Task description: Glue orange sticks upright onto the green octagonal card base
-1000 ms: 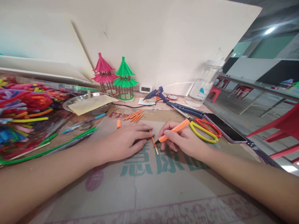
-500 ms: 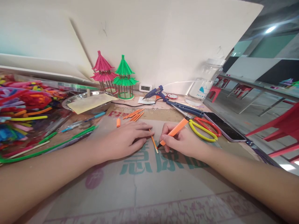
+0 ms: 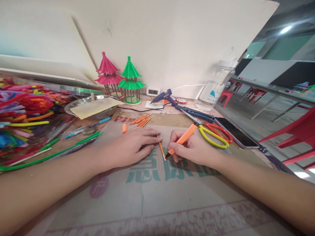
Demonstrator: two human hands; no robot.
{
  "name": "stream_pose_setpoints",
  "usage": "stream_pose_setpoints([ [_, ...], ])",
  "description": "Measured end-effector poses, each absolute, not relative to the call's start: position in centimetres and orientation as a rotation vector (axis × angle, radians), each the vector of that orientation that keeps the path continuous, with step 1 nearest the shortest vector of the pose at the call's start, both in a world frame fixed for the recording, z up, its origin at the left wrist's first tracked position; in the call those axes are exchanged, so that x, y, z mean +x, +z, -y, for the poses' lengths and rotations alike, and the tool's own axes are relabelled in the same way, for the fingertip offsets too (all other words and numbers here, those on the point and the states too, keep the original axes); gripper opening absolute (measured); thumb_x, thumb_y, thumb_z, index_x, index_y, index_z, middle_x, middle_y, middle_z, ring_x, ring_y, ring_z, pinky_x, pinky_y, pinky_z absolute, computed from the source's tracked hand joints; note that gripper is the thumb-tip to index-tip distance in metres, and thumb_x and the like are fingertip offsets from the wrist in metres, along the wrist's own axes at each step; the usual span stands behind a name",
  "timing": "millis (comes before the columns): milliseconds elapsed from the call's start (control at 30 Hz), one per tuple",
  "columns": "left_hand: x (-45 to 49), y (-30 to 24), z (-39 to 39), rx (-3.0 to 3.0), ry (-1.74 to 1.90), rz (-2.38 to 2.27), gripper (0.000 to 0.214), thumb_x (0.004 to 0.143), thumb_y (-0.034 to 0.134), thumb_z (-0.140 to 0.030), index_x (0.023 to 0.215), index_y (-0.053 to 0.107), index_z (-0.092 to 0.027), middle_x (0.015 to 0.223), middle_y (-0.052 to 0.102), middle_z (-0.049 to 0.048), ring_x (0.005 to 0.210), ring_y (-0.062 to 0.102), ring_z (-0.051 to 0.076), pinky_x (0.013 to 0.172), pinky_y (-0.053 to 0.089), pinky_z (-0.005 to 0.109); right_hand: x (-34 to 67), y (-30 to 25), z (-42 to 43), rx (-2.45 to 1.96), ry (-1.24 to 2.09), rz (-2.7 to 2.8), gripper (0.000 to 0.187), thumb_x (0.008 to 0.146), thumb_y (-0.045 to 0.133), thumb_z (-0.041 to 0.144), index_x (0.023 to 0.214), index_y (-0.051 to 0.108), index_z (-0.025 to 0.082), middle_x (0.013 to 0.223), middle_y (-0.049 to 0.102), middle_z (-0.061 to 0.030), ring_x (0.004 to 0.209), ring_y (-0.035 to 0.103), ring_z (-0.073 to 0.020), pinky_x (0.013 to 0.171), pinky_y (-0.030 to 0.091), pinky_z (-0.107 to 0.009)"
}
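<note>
My right hand [image 3: 183,146] is closed round an orange highlighter [image 3: 185,137], whose dark tip touches the near end of a thin wooden stick [image 3: 161,150]. Most of that stick is coloured orange. My left hand [image 3: 134,144] lies flat on the plastic-covered board, fingers stretched out, with fingertips resting on the stick's far end. An orange cap [image 3: 124,128] stands just beyond my left hand. Behind it lies a small pile of orange sticks [image 3: 141,120].
At the back stand a pink pagoda model [image 3: 108,73], a green one [image 3: 130,80], a small clock [image 3: 153,91] and a blue glue gun [image 3: 162,96]. Scissors [image 3: 214,136], a phone [image 3: 236,132] and a clear jar [image 3: 214,87] are right; pipe cleaners [image 3: 22,114] and a metal dish [image 3: 71,106] left.
The highlighter tip has shifted slightly along the stick to its near end, where the pale wood has turned more orange. My left hand has stayed in place.
</note>
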State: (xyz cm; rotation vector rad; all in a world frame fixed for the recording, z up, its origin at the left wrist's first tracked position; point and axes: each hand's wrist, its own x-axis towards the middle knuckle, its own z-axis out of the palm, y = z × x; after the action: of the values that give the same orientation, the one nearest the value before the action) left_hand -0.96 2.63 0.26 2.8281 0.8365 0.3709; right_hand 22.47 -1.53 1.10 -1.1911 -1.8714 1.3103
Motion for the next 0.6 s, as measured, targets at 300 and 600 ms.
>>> stream_pose_setpoints([
  [300, -0.94, 0.23, -2.67, 2.827, 0.376, -0.828, 0.042, 0.101, 0.042, -0.029, 0.137, 0.063, -0.022, 0.147, 0.058, 0.0068, 0.138, 0.051, 0.028, 0.115, 0.042, 0.049, 22.52, 0.72, 1.35, -1.218, 1.221, 1.831, 0.014, 0.09, 0.056, 0.028, 0.078, 0.05, 0.021, 0.057, 0.062, 0.0053, 0.047, 0.048, -0.0069, 0.046, 0.036, -0.018],
  [600, -1.02, 0.1, -2.72, 2.838, 0.393, -0.816, 0.041, 0.101, 0.042, -0.029, 0.134, 0.065, -0.021, 0.146, 0.059, 0.0076, 0.137, 0.053, 0.028, 0.114, 0.042, 0.048, 22.53, 0.83, 1.3, -1.181, 1.307, 1.871, 0.013, 0.086, 0.058, 0.023, 0.076, 0.05, 0.021, 0.055, 0.061, 0.0056, 0.05, 0.053, -0.0079, 0.049, 0.039, -0.019],
])
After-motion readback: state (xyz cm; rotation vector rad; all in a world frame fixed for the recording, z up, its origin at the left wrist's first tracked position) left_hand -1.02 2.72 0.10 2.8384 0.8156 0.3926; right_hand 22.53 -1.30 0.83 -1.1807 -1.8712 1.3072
